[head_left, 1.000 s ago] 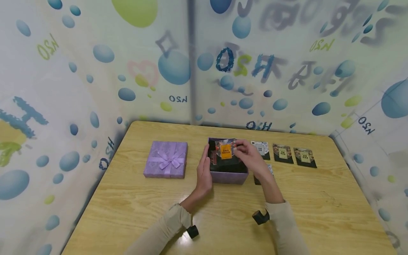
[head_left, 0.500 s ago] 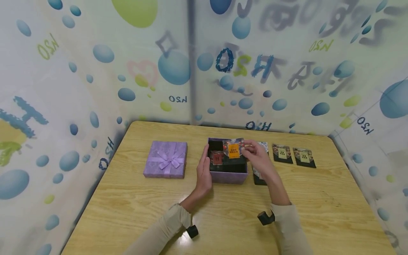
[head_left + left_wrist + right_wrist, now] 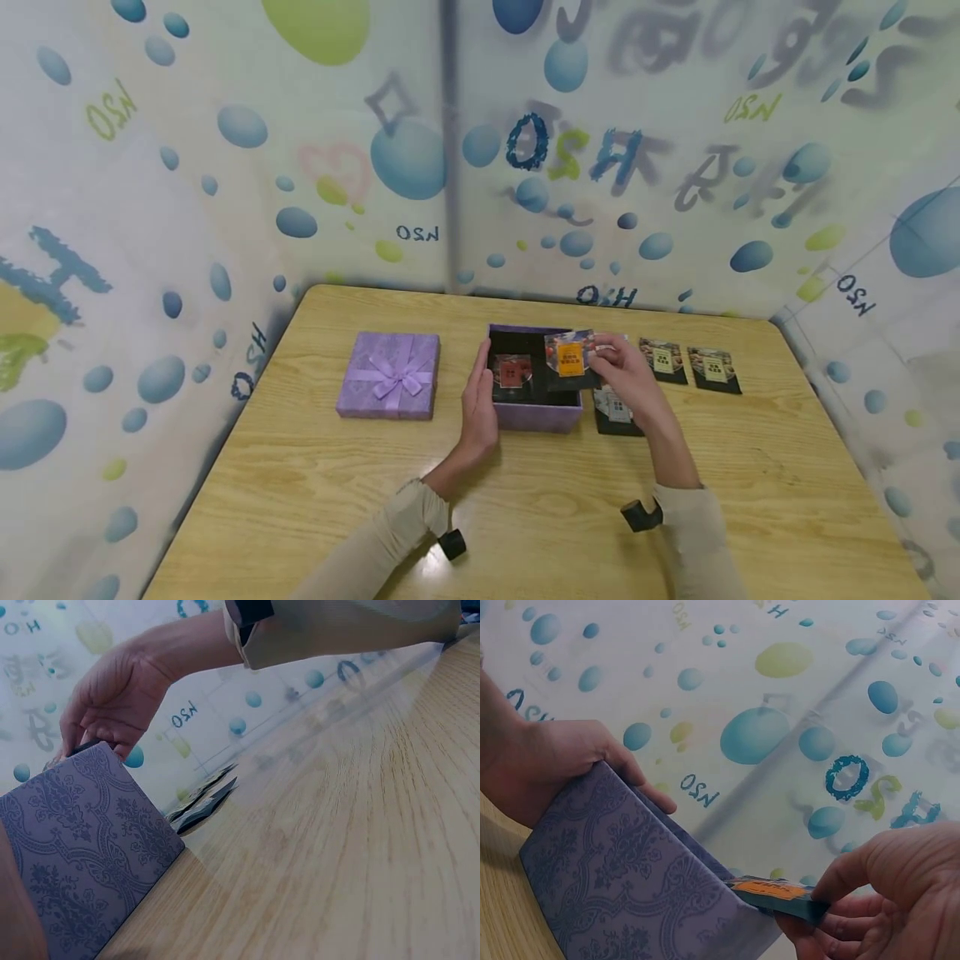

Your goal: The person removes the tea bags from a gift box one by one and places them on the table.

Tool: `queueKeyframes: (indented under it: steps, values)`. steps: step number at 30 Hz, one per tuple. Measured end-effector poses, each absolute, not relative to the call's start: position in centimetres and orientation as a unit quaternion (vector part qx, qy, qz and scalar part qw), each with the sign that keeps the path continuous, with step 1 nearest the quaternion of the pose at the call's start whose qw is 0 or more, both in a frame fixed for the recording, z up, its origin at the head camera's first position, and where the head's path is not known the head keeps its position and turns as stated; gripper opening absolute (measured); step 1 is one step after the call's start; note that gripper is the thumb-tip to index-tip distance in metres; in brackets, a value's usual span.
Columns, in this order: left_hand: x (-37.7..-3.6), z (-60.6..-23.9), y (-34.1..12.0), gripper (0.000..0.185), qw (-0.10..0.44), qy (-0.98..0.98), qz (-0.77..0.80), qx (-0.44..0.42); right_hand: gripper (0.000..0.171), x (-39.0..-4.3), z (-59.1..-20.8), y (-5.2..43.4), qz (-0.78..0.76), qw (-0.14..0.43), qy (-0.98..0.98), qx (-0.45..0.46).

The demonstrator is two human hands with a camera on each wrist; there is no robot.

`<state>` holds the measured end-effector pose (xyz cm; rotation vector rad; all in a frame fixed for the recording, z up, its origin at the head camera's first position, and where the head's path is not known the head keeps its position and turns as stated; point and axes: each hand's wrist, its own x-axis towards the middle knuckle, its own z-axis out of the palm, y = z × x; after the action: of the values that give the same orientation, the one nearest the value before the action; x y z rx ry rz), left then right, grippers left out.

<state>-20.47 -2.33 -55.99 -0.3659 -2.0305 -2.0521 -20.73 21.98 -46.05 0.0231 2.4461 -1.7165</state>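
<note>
An open purple box (image 3: pixel 536 414) with a black inside stands mid-table, and a red-labelled packet (image 3: pixel 512 372) lies in it. My left hand (image 3: pixel 480 385) rests flat against the box's left wall (image 3: pixel 630 892), fingers straight. My right hand (image 3: pixel 600 360) pinches an orange-labelled packet (image 3: pixel 570 358) over the box's right rim; the right wrist view shows that packet (image 3: pixel 776 892) edge-on between thumb and fingers (image 3: pixel 832 915). In the left wrist view the right hand (image 3: pixel 112 697) hovers above the patterned box wall (image 3: pixel 75 847).
The purple lid with a bow (image 3: pixel 390 375) lies left of the box. Dark packets lie to the right: one (image 3: pixel 618 410) under my right wrist, two more (image 3: pixel 663 360) (image 3: pixel 714 369) farther back. Printed curtain walls enclose the wooden table (image 3: pixel 525 500).
My right hand has carried the orange-labelled packet rightward from over the box's middle to its right rim, uncovering the red-labelled packet inside. The left hand has stayed on the box.
</note>
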Motion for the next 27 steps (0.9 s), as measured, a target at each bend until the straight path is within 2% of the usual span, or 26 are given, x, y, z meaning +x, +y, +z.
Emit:
queueKeyframes:
  steps: [13, 27]
  values:
    - [-20.5, -55.9, -2.3, 0.052, 0.110, -0.695, -0.701, -0.119, 0.045, -20.4, -46.2, 23.3, -0.582, 0.077, 0.809, 0.032]
    - [-20.6, -56.0, -2.3, 0.052, 0.113, -0.699, -0.697, -0.115, 0.044, -19.5, -46.3, 25.3, -0.589, 0.046, 0.805, 0.061]
